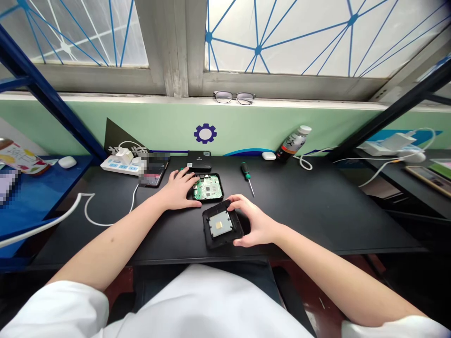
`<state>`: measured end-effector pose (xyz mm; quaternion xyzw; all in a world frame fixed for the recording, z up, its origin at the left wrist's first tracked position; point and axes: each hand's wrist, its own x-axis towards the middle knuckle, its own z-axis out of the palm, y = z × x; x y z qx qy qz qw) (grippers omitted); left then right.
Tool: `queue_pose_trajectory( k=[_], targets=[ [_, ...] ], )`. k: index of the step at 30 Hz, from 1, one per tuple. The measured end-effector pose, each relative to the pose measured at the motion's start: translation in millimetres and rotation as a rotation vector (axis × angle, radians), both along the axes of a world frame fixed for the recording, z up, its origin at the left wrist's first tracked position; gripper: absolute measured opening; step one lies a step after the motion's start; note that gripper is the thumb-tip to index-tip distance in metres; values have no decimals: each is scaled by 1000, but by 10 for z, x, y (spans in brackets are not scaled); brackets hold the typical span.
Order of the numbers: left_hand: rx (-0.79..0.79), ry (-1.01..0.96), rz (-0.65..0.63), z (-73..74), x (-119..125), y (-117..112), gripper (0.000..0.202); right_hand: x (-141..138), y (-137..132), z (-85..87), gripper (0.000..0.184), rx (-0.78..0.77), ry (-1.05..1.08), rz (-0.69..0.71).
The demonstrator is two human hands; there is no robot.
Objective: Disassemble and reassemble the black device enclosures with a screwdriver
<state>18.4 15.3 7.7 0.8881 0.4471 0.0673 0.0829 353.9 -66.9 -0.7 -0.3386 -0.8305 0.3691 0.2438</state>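
Note:
My right hand (254, 222) grips the right edge of a black plastic cover (221, 229) with a grey square pad inside, lying near the front of the black desk (310, 206). My left hand (180, 190) rests with fingers spread against the left side of the open black base that holds a green circuit board (208, 188). A green-handled screwdriver (247, 175) lies just right of the board. A closed black box (199, 160) sits behind the board.
A white power strip (120, 164) with a cable, a phone (153, 172), a white earbud case (268, 156) and a leaning bottle (292, 142) line the desk's back. Glasses (234, 97) lie on the windowsill. Blue shelves stand left, a dark shelf with chargers right.

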Motion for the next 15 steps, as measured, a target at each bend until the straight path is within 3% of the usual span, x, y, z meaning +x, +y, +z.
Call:
queue_pose_trajectory(
  k=[7,15],
  targets=[
    [13,-98,49,8,-65,69,126,-194,1,103,78,137,-317,27],
    [4,-102,113,-60,-185,200,129,-386,-38,290,71,196,-503,18]
  ],
)
